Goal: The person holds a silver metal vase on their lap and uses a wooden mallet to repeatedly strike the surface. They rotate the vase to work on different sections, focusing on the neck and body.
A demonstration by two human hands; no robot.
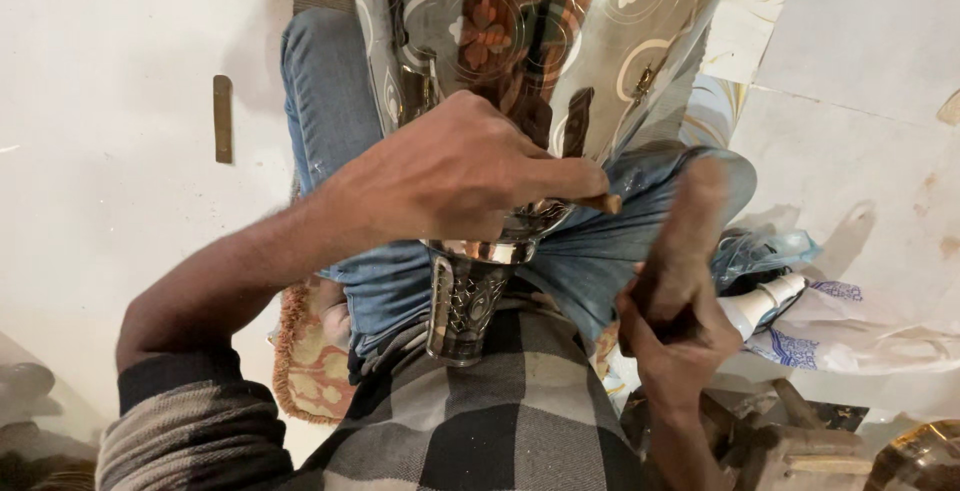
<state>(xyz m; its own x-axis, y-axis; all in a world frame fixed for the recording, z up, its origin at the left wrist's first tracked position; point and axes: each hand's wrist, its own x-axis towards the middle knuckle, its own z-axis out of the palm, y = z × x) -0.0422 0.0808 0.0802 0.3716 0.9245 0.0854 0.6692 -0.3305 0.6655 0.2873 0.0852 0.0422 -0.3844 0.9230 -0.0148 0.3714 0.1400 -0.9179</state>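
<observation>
A large shiny metal vessel (520,21) with engraved flower patterns lies across my lap, its narrow patterned base (462,306) pointing at my belly. My left hand (455,171) rests on the vessel near its neck, fingers closed around a small wooden-tipped tool (603,203) pressed against the metal. My right hand (675,316) is beside my right knee, gripping a dark wooden mallet-like tool (690,221) that looks blurred.
I sit on a pale floor in blue jeans (330,101) and a checked shirt. A small metal strip (222,119) lies on the floor at left. Plastic bags and a white bottle (775,296) lie at right; a patterned cushion (305,361) is under my leg.
</observation>
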